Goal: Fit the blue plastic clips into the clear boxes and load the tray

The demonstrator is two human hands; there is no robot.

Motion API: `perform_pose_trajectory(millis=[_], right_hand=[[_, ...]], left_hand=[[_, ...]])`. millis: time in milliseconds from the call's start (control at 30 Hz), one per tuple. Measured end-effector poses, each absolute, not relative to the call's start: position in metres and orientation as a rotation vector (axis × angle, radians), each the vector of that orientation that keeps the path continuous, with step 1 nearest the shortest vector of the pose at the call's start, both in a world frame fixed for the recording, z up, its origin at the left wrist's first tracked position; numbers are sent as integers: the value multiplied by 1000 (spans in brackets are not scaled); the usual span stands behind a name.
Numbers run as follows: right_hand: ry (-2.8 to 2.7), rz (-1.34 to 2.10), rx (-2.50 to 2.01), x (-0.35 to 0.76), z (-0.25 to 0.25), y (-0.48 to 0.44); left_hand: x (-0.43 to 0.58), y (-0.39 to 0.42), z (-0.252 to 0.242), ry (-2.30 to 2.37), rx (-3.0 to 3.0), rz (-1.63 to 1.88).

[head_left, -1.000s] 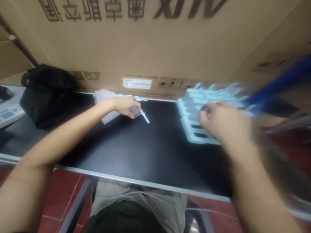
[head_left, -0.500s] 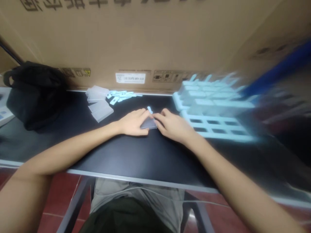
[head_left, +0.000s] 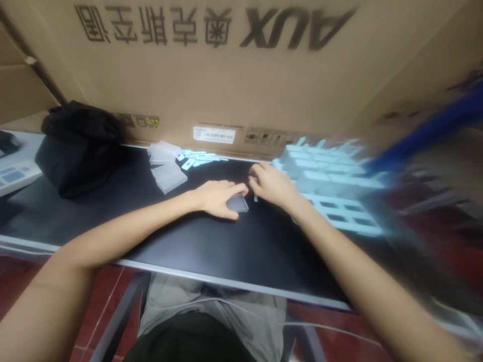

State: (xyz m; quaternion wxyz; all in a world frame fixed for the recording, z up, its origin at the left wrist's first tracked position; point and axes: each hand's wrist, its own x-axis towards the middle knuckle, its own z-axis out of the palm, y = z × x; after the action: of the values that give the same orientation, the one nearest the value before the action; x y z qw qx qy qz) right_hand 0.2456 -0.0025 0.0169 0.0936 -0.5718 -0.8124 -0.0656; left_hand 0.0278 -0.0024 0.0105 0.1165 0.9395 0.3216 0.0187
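Observation:
My left hand (head_left: 219, 197) curves its thumb and index finger around a flat translucent plastic case (head_left: 237, 203) that lies on the black table. To the right, apart from the case, my right hand (head_left: 272, 183) is closed, and the end of a small light-blue strip (head_left: 255, 198) sticks out below its fingers. Most of that strip is hidden. Behind my left hand, several light-blue tabs (head_left: 202, 159) lie in a loose pile. Beside them are more translucent cases (head_left: 169, 177), stacked unevenly.
Right of my right hand stands a light-blue rack (head_left: 345, 213) with square openings, with several boxes and upright tabs behind, blurred. A black cloth bag (head_left: 77, 151) sits at the left. A large cardboard box (head_left: 211, 80) walls off the back. A blue bar (head_left: 426, 130) slants at the right.
My right hand has come away from the case, moving right with the small light-blue strip. My left hand stays at the case. The view has shifted.

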Motion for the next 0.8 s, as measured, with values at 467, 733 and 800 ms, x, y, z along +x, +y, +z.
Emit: perform_pose_trajectory(millis=[467,733,800], right_hand=[[-2792,-110,-1162,147,13,88],[-2733,-169,-1247,168,10,86],[-2736,-189,-1251,173,9,83]], left_hand=[[14,11,-12,690,2636,299],[14,13,-13,620,2646,312],[14,13,-13,636,2648,312]])
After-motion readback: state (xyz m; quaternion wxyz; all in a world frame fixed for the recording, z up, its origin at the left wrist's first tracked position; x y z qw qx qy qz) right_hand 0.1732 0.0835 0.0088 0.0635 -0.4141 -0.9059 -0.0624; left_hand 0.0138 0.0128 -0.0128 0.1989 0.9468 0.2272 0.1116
